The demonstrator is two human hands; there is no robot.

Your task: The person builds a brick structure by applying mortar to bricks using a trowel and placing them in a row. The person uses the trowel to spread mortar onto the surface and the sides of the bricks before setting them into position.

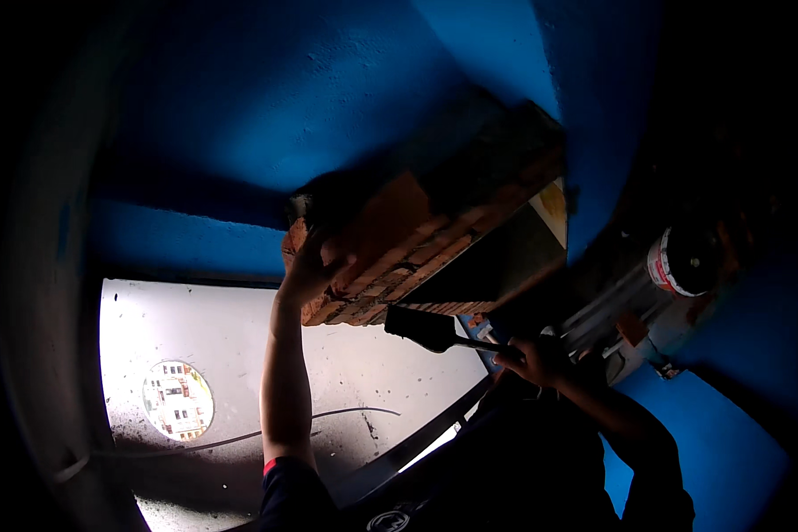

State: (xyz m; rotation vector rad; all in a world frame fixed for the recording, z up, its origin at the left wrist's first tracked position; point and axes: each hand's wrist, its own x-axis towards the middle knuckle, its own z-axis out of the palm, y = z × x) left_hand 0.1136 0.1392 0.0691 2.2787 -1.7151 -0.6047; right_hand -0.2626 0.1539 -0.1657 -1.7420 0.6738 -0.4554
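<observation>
My left hand [307,273] is raised against the near left corner of a brick structure [399,253]. Its thumb stands apart from the fingers, which reach up over the bricks and are partly lost in shadow. My right hand [532,359] is closed round the handle of a trowel [422,327]. The trowel's dark, broad, flat blade points left, just below the lower edge of the brickwork. Rows of red-brown brick with mortar joints run from my left hand up to the right. A dark opening [496,270] lies among the bricks.
Blue walls [328,97] rise behind the brickwork. At the right stands a round bucket [671,263] on a dim surface, with a brick piece [631,329] nearby. A pale, speckled panel [346,377] with a round hole [178,401] lies at lower left, crossed by a thin cable [244,436].
</observation>
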